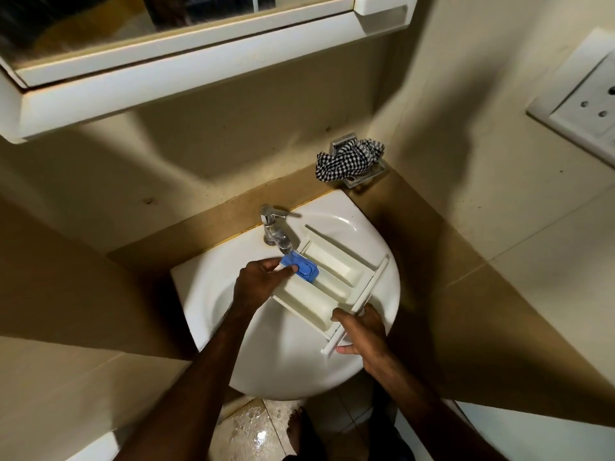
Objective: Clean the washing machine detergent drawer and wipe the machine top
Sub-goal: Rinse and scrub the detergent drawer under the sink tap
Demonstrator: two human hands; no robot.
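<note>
Rinsing is the step we judge to be in hand: we hold the detergent drawer [329, 281] over the white sink [376, 247] at the centre of the frame, its far end tucked just under the spout of the chrome tap [274, 229]. Our left hand [258, 282] curls round that upper-left end, fingers and thumb pinching beside the blue insert [304, 266] seated in the drawer's compartment. Our right hand [362, 331], lower right of the sink, grips the drawer's front panel [357, 302], thumb on top and fingers wrapped beneath. Whether water is running we cannot tell; the spout area is blurred.

Up and to the right, a checkered cloth [346, 159] is bundled on a metal holder [364, 176] at the back corner of the tan counter [432, 234], well apart from both hands. The washing machine itself is out of view, so its top looks not yet wiped.

Next, we think, the blue insert needs lifting out or scrubbing around, with the drawer tilted so each compartment drains, and a firm hold kept on the wet plastic.
</note>
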